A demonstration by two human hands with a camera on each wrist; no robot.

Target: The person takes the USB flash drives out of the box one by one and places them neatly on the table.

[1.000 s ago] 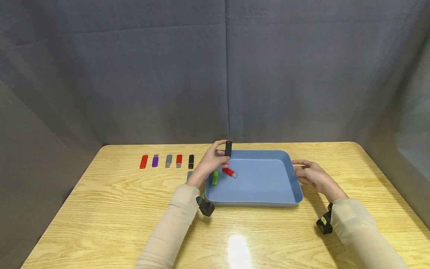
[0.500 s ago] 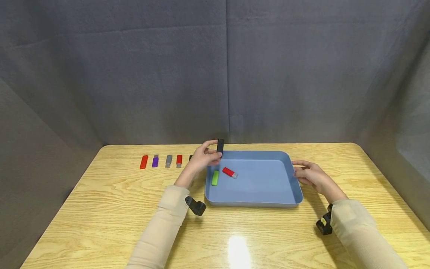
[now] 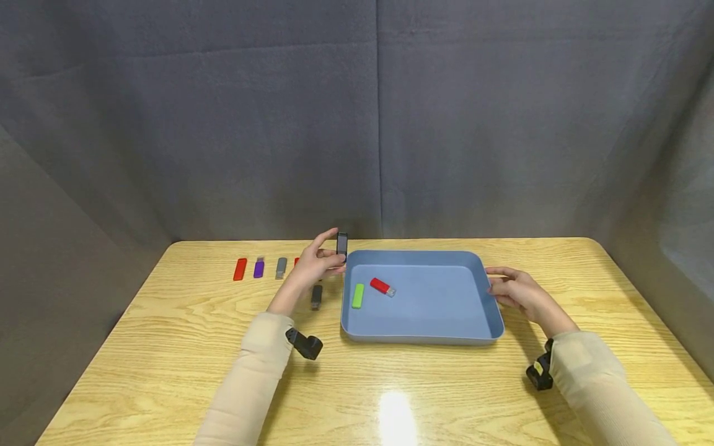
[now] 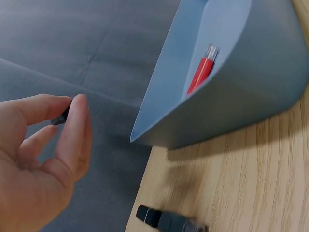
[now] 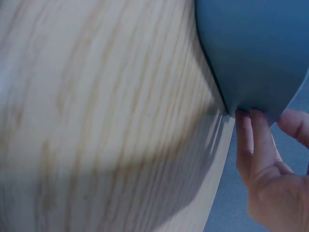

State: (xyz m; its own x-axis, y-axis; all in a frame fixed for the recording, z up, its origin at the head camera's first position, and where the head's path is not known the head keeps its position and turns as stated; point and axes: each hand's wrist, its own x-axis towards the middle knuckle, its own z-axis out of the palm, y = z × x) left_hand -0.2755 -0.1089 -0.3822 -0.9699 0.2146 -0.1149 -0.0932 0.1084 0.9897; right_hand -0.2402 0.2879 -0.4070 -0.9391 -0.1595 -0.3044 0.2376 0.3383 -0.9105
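My left hand (image 3: 318, 263) pinches a black USB stick (image 3: 342, 241) upright between thumb and fingers, just left of the blue tray's back left corner. In the left wrist view only a dark bit of this USB stick (image 4: 60, 119) shows between the fingertips. My right hand (image 3: 519, 291) holds the right wall of the blue tray (image 3: 421, 339), fingers against its outside and thumb at the rim. Inside the tray lie a green USB stick (image 3: 357, 296) and a red USB stick (image 3: 382, 287) with a clear cap end.
Left of the tray, a red stick (image 3: 240, 269), a purple one (image 3: 259, 267) and a grey one (image 3: 281, 268) lie in a row. Another red one (image 3: 297, 262) is partly behind my left hand. A dark stick (image 3: 317, 297) lies nearer. Grey cloth (image 3: 268, 124) hangs behind.
My left hand has moved left with the black USB stick, from over the tray's left part to just outside its corner. My right hand and the tray stay put.
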